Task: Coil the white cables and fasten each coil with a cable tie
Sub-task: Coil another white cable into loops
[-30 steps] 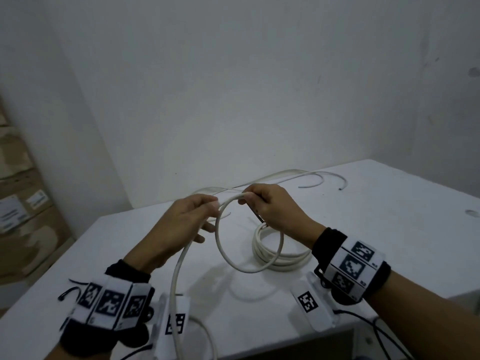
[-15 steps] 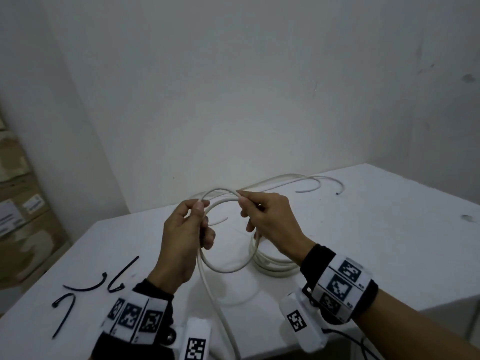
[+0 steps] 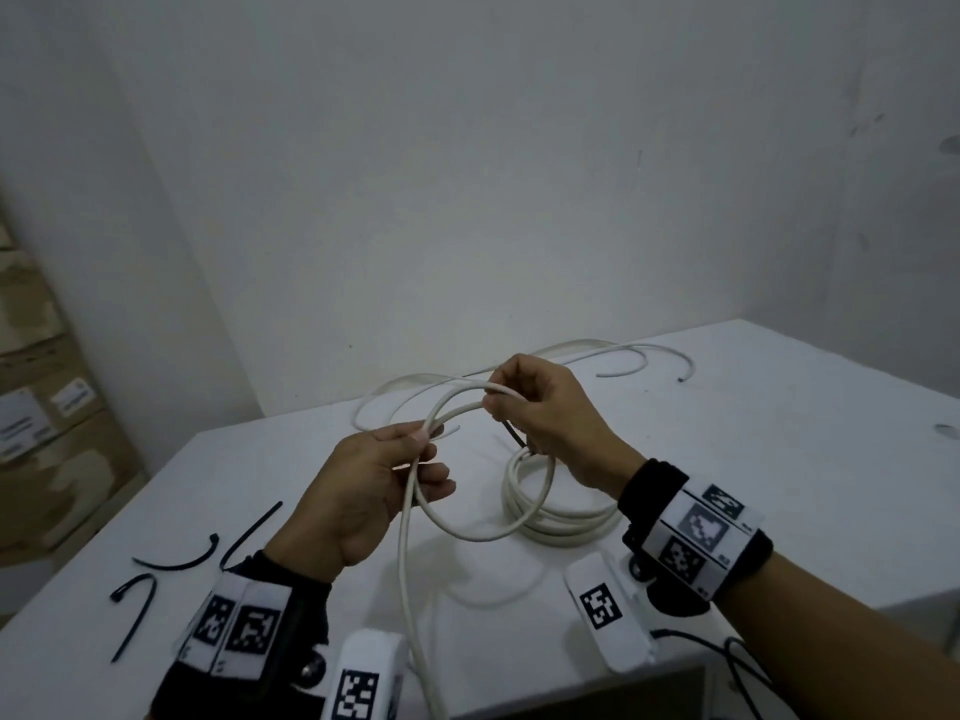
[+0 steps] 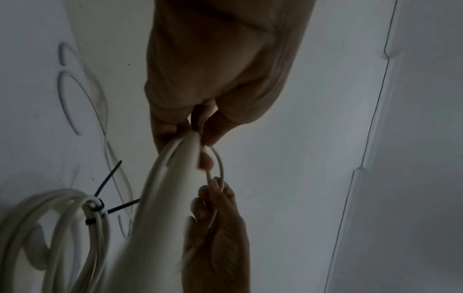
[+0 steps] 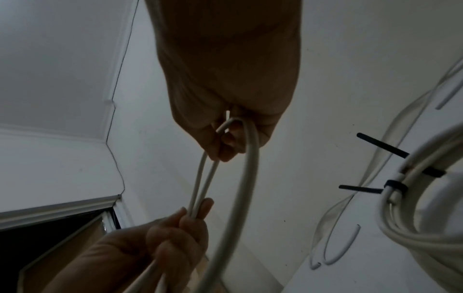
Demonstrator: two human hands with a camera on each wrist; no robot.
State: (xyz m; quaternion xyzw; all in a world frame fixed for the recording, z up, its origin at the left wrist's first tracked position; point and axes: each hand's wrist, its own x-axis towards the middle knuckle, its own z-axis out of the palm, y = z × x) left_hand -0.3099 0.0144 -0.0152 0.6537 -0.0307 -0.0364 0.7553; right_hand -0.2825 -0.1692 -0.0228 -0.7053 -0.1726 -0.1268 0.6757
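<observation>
A white cable (image 3: pixel 483 535) hangs in a loop above the table between my hands. My left hand (image 3: pixel 423 439) pinches two strands at the loop's left side, and the tail (image 3: pixel 408 589) runs down past my wrist. My right hand (image 3: pixel 491 400) pinches the strands at the top right. The left wrist view shows my left fingers (image 4: pixel 172 128) closed on the cable. In the right wrist view the cable (image 5: pixel 250 168) bends out of my right hand (image 5: pixel 225 136). A finished coil (image 3: pixel 561 522) lies on the table under my right hand, bound with black ties (image 5: pixel 395 188).
Three loose black cable ties (image 3: pixel 171 558) lie on the white table (image 3: pixel 779 459) at the near left. More loose white cables (image 3: pixel 623 350) trail along the back edge by the wall. Cardboard boxes (image 3: pixel 47 433) stand to the left of the table.
My left hand has brought a second turn of cable up beside the first, so two strands now run between my hands. Both hands keep their hold.
</observation>
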